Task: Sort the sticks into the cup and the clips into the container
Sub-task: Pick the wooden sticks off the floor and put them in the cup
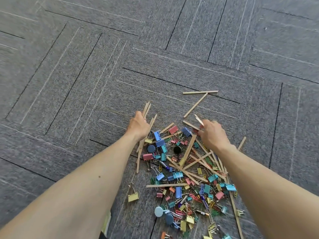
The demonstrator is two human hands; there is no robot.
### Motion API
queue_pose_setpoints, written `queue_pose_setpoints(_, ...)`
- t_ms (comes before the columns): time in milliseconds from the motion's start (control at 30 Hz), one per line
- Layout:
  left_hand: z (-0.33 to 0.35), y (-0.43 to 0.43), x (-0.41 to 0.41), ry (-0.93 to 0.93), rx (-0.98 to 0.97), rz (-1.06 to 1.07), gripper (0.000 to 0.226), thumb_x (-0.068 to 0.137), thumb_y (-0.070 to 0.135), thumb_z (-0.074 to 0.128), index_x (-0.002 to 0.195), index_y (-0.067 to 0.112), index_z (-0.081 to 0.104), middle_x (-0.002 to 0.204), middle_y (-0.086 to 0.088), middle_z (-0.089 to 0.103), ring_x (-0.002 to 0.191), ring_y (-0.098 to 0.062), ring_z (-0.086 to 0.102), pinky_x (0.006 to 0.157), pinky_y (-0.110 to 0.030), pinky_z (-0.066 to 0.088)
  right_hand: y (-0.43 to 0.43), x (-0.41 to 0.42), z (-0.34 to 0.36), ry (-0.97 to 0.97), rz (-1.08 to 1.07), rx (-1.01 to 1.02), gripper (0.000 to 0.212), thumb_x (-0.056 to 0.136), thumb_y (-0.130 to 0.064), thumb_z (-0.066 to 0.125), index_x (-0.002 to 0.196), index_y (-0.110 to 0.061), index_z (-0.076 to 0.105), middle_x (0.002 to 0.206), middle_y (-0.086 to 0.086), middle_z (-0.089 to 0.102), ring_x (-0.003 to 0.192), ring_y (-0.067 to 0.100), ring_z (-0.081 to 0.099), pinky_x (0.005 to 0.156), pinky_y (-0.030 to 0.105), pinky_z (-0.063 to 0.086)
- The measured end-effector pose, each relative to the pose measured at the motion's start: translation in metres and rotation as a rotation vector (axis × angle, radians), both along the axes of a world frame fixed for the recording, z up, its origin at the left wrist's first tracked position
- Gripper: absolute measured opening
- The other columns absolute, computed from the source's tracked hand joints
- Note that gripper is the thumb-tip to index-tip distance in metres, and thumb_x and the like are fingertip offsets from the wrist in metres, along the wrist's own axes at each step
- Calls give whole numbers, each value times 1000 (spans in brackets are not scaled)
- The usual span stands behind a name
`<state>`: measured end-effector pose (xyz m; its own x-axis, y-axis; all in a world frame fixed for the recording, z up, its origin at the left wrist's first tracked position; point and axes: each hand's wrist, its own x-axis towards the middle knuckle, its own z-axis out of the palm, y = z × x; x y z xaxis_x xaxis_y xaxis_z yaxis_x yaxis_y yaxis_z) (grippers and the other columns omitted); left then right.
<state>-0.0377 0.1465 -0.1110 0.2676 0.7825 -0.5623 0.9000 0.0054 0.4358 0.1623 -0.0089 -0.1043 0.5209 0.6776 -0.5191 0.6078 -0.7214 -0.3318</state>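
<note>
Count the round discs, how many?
4: dark blue disc and black disc farther away, pale blue disc and grey-blue disc nearest the camera. Others may be hidden.

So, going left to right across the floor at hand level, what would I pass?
Left hand gripping a bundle of thin wooden sticks, light blue binder clip, pink binder clip, right hand pinching a single wooden stick, lone wooden stick on grey carpet.

Carpet floor (69, 83): wide open beyond and left of the heap of clips and sticks (186, 169). The heap is tangled, with no bare lane through it. Two loose sticks (196, 105) lie apart past its far right edge. A yellow clip (133, 196) sits alone just left. The left hand (139, 125), gripping a bundle of sticks (146, 109), and the right hand (213, 133), pinching a single stick (199, 120), block the far edge.
</note>
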Motion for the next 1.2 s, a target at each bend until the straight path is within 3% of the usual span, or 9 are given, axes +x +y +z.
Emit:
queue_pose_setpoints(167, -11, -4, -9, 103, 19, -111, 25, 93, 36, 61, 101, 15, 50, 89, 0, 56, 75, -13, 52, 55, -22, 34, 0, 1, -6, -26, -16, 1, 13, 99, -18, 53, 90, -9, 51, 91, 8, 54, 79, 26, 60, 80, 48, 56)
queue_pose_setpoints(433, -14, -5, -9, 165, 32, -136, 22, 97, 27, 55, 80, 13, 54, 78, -2, 59, 62, -11, 52, 50, -23, 37, 8, 0, -8, -14, 27, -38, 19, 99, -13, 52, 81, -7, 53, 91, 12, 58, 81, 29, 61, 80, 48, 56)
queue_pose_setpoints(633, -5, 6, -19, 147, 4, -97, 23, 102, 22, 36, 107, 4, 49, 81, -5, 52, 62, -15, 48, 48, -28, 33, 9, 2, -1, 12, -5, -42, 11, 98, -2, 39, 91, -8, 44, 84, 10, 54, 73, 24, 55, 64, 39, 49)
queue_pose_setpoints(700, -3, 8, -22, 147, 8, -66, 26, 103, 20, 32, 114, 1, 46, 83, -7, 52, 62, -16, 49, 47, -29, 31, 10, 2, 3, 21, -36, -19, 13, 97, 0, 38, 91, -10, 42, 84, 11, 54, 74, 25, 55, 67, 43, 52)
queue_pose_setpoints(900, -4, 9, -30, 124, 18, -6, 26, 104, 19, 32, 117, 2, 46, 92, -11, 54, 70, -19, 49, 55, -33, 38, 8, -5, 14, 47, -113, -30, 10, 94, -5, 39, 101, -4, 47, 93, 15, 58, 84, 31, 60, 83, 50, 54)
queue_pose_setpoints(1033, -9, 2, -37, 104, -3, 66, 28, 103, 20, 33, 122, 3, 44, 101, -15, 59, 71, -21, 53, 54, -30, 41, -1, -17, 12, 90, -168, 10, 16, 100, -9, 32, 108, -2, 44, 91, 17, 58, 77, 31, 59, 74, 48, 54)
queue_pose_setpoints(1200, -16, -13, -47, 138, 27, 33, 28, 104, 30, 34, 112, 7, 46, 91, -10, 61, 71, -23, 56, 58, -32, 41, -16, -32, 12, 123, -214, 13, 20, 101, -13, 35, 90, -4, 49, 87, 12, 58, 72, 25, 57, 67, 40, 53)
